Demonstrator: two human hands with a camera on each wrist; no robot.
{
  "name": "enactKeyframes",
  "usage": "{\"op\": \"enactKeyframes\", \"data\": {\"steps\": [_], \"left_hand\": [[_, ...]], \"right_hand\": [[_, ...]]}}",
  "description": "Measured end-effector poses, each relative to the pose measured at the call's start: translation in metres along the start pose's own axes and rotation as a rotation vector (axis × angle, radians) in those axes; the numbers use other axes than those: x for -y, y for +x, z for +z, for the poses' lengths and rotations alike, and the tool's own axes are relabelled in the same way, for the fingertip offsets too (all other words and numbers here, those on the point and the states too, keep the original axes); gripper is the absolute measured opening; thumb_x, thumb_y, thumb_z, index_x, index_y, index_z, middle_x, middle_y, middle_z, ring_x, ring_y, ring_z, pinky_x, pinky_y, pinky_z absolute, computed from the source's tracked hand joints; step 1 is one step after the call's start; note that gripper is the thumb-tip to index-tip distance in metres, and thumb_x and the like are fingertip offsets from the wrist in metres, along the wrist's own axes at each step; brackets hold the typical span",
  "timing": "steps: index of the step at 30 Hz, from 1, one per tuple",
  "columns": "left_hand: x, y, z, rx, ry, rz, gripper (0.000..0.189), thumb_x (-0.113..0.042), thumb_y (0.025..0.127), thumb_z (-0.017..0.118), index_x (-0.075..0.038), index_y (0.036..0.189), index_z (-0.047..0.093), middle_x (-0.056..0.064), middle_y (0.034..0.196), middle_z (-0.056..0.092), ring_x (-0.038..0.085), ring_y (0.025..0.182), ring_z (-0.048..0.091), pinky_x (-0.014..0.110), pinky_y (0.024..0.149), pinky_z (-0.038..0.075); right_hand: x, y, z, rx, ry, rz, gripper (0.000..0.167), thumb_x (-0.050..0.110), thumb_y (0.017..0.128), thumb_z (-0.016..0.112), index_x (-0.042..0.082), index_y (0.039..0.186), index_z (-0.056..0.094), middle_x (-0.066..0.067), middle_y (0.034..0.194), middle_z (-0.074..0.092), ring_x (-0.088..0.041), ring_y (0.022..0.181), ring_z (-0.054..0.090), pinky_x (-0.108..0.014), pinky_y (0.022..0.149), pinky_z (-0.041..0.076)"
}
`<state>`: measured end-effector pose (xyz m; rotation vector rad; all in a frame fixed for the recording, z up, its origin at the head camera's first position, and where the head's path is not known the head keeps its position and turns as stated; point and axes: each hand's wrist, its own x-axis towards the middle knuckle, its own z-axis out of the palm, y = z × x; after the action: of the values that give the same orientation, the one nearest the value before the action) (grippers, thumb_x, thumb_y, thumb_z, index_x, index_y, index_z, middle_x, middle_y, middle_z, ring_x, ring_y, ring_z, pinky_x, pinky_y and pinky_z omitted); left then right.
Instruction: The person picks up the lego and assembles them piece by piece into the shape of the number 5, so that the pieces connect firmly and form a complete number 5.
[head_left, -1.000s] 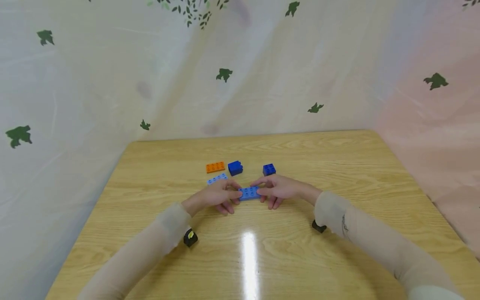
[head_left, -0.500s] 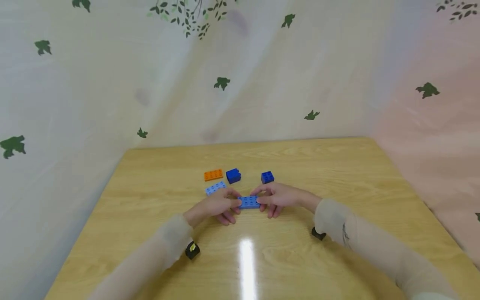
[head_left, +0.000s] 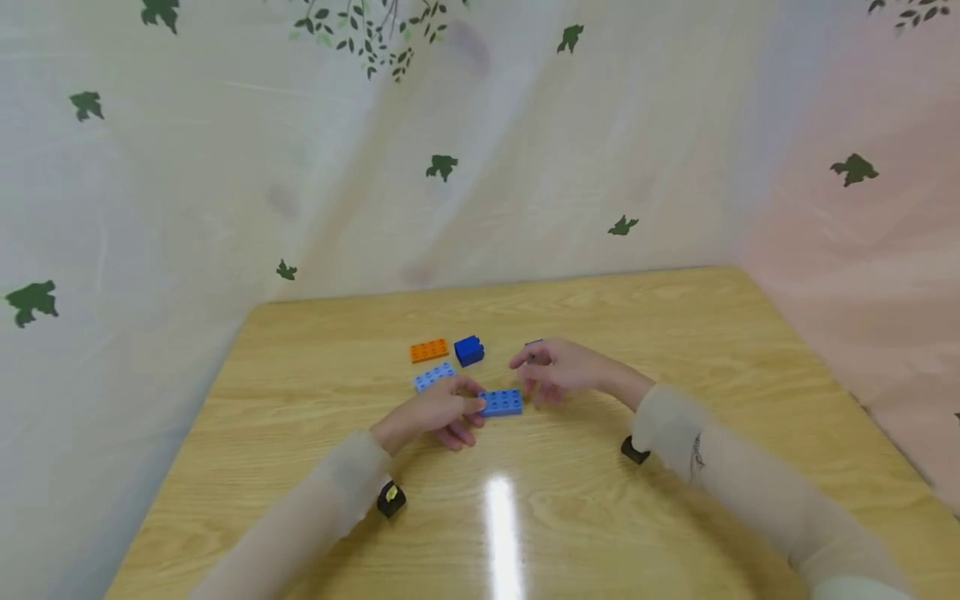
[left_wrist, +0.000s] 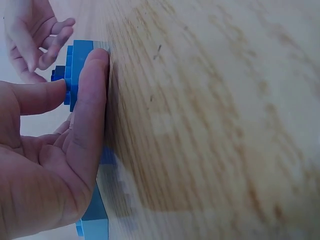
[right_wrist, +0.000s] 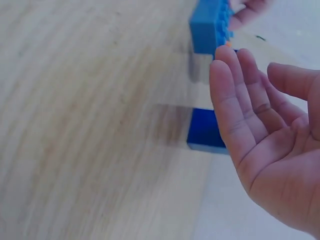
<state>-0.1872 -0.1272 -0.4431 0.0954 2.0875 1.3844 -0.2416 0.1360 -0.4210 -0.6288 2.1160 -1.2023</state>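
My left hand [head_left: 442, 410] pinches the left end of a mid-blue toy building brick [head_left: 501, 402], thumb on the studded top. In the left wrist view that brick [left_wrist: 77, 62] sits close over the table. My right hand [head_left: 566, 367] holds nothing; its fingers are loosely extended in the right wrist view, apart from the blue brick. Just beyond them is a small dark blue brick [right_wrist: 204, 130], mostly hidden behind the right hand in the head view.
Left of centre on the wooden table [head_left: 315, 367] lie a light blue brick [head_left: 433, 377], partly behind my left hand, and an orange brick [head_left: 429, 350]. Another dark blue brick [head_left: 469, 351] lies beside the orange one. A printed cloth [head_left: 360, 167] hangs behind the table.
My right hand has let go of the mid-blue brick's right end and moved up toward the small dark blue brick, now covering most of it. The left hand keeps its grip.
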Motion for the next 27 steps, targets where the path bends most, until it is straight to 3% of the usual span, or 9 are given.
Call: {"op": "enactKeyframes", "data": {"steps": [5,10,13,16,21,27], "left_hand": [[0.000,0.000,0.001,0.014,-0.014,0.001,0.035,-0.024,0.104,0.059,-0.006,0.133,0.053,0.012,0.097,0.071,0.025,0.070,0.072,0.038,0.060,0.061],[0.003,0.000,0.000,0.011,-0.016,0.007,0.035,-0.024,0.104,0.059,-0.006,0.133,0.054,0.012,0.097,0.070,0.025,0.069,0.072,0.038,0.060,0.061],[0.003,0.000,-0.001,0.010,-0.016,0.021,0.035,-0.024,0.104,0.059,-0.006,0.133,0.053,0.013,0.097,0.070,0.025,0.069,0.072,0.038,0.060,0.061],[0.002,0.000,-0.001,0.013,-0.015,0.021,0.035,-0.023,0.104,0.059,-0.005,0.134,0.053,0.013,0.097,0.070,0.025,0.069,0.072,0.039,0.060,0.061],[0.002,0.001,-0.002,0.018,-0.018,-0.008,0.035,-0.024,0.104,0.059,-0.006,0.135,0.054,0.012,0.098,0.070,0.025,0.070,0.072,0.038,0.061,0.061],[0.000,-0.001,-0.003,0.020,-0.016,-0.002,0.035,-0.024,0.105,0.058,-0.007,0.135,0.053,0.013,0.098,0.070,0.025,0.070,0.072,0.038,0.061,0.061]], "right_hand": [[0.002,-0.004,-0.012,-0.122,0.078,-0.038,0.042,0.022,0.107,0.054,0.001,0.143,0.049,-0.024,0.114,0.066,-0.040,0.090,0.071,-0.050,0.075,0.061],[-0.003,-0.008,-0.019,-0.325,0.194,-0.106,0.046,0.026,0.106,0.058,0.012,0.147,0.043,-0.024,0.132,0.054,-0.043,0.091,0.069,-0.056,0.078,0.059],[-0.010,-0.008,-0.024,-0.379,0.223,-0.125,0.047,0.026,0.105,0.058,0.015,0.148,0.041,-0.024,0.141,0.046,-0.041,0.091,0.069,-0.054,0.078,0.059],[-0.018,-0.006,-0.027,-0.367,0.239,-0.106,0.051,0.024,0.105,0.059,0.016,0.151,0.039,-0.023,0.148,0.041,-0.040,0.094,0.069,-0.051,0.078,0.060],[-0.028,-0.005,-0.027,-0.271,0.251,-0.062,0.062,0.023,0.104,0.061,0.013,0.157,0.030,-0.022,0.156,0.033,-0.043,0.102,0.067,-0.049,0.080,0.060],[-0.033,-0.002,-0.024,-0.158,0.209,-0.010,0.081,0.027,0.102,0.064,0.019,0.163,0.010,-0.019,0.161,0.023,-0.038,0.106,0.066,-0.047,0.082,0.060]]}}
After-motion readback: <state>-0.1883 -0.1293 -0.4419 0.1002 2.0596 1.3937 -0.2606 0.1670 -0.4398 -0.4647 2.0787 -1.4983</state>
